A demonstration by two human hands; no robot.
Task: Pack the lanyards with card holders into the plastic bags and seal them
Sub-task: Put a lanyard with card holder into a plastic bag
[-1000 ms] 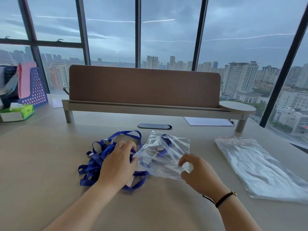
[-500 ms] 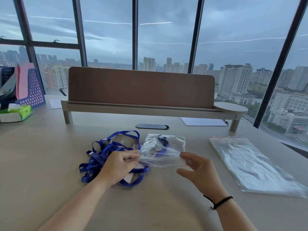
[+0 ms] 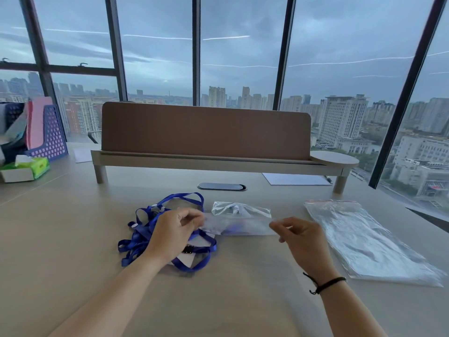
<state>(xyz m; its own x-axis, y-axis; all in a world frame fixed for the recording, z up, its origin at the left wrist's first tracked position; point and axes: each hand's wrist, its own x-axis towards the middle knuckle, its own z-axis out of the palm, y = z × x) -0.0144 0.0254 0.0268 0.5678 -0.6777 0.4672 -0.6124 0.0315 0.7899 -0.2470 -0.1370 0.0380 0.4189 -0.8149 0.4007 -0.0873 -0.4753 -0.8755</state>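
Blue fabric lanyards [image 3: 155, 229] wait; left hand [image 3: 172, 235] and right hand [image 3: 300, 235] pinch the small clear plastic bag's [image 3: 240, 220] mouth. Press evenly along the strip, probably.

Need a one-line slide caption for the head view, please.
Both hands pinch the filled plastic bag beside blue lanyards.

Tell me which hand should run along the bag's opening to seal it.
Right, probably. The right hand pinches the near right corner of the small clear plastic bag; the left hand pinches the opposite end and can anchor it.
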